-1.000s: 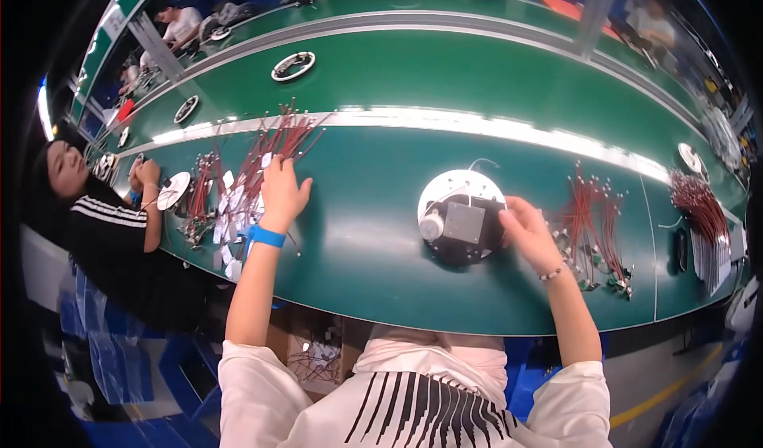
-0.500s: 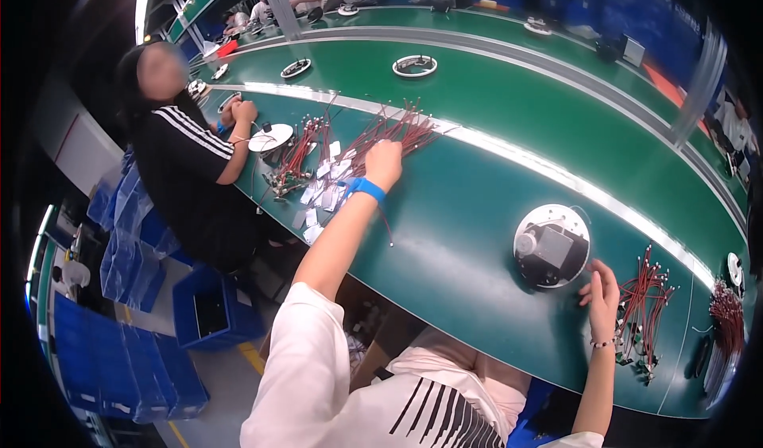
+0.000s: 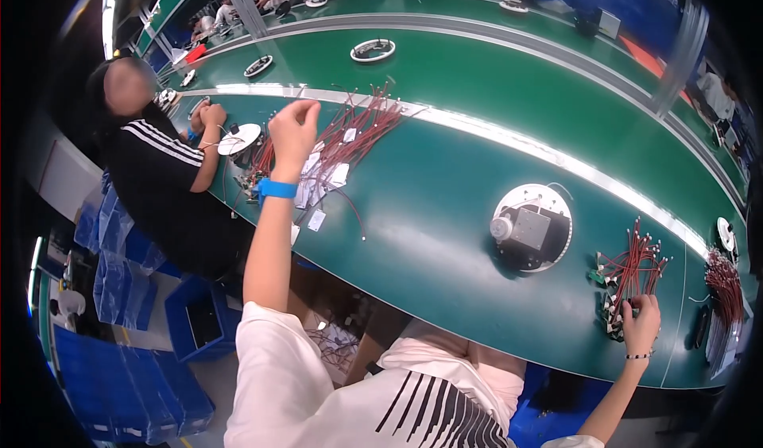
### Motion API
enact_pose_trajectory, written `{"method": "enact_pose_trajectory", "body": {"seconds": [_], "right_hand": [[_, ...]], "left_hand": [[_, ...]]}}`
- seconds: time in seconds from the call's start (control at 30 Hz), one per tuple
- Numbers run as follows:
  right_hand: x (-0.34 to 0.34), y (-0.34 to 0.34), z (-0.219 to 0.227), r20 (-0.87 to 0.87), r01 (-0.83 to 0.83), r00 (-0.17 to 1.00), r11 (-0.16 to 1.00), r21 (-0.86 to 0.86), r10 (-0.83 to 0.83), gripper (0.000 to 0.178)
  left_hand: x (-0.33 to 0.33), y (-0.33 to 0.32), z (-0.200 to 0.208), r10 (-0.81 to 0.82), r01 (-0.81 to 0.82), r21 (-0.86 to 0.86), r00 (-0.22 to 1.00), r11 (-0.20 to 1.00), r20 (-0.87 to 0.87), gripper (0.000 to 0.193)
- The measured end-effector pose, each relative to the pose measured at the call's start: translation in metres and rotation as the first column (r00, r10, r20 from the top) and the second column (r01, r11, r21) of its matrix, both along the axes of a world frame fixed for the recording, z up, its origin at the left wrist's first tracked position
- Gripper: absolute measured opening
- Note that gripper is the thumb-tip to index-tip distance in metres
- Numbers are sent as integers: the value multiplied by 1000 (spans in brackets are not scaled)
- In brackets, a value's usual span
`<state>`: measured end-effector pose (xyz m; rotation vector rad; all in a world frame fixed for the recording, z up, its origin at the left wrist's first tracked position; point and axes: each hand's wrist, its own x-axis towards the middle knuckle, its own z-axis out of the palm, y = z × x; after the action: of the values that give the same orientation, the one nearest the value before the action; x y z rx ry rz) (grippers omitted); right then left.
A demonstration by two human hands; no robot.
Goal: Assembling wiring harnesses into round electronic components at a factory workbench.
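My left hand (image 3: 292, 137), with a blue band at its wrist, is raised over the left pile of red wire leads (image 3: 362, 134). Its fingers are curled in a pinch; whatever they hold, if anything, is hidden. White tags or pads (image 3: 338, 175) lie among those wires. On the right, my right hand (image 3: 640, 325) has its bent fingers at the lower end of a second bunch of red wire leads (image 3: 638, 265), beside small green circuit boards (image 3: 610, 321). What its fingertips grip cannot be made out. Between my hands lies a round white fixture (image 3: 534, 194) with a black base and a grey square box.
A co-worker (image 3: 163, 150) in black sits at left, hands near a white disc (image 3: 240, 139). White ring-shaped fixtures (image 3: 373, 50) lie on the green belt beyond a metal rail (image 3: 509, 140). Another wire bundle (image 3: 725, 289) lies far right. Blue crates (image 3: 203, 321) stand below left.
My left hand has lifted off the left wire pile and moved left, its fingers turned up. My right hand has gone from beside the round fixture to the right-hand wire bunch. The view has shifted slightly.
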<state>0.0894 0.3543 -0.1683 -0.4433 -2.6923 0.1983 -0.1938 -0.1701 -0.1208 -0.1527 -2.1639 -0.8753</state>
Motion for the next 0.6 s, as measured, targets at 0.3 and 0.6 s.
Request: {"method": "enact_pose_trajectory", "body": {"seconds": [0.3,0.6], "right_hand": [[3,12,-6,-103,-23,995,996,-84,15,5],[22,49,5,-395,11,885,859,-511,-246,12]], "left_hand": [[-11,-1,-61,105,156,-453,860,878,499,25],[-17,-11,-54,38,71,-239,907,968,420,17]]}}
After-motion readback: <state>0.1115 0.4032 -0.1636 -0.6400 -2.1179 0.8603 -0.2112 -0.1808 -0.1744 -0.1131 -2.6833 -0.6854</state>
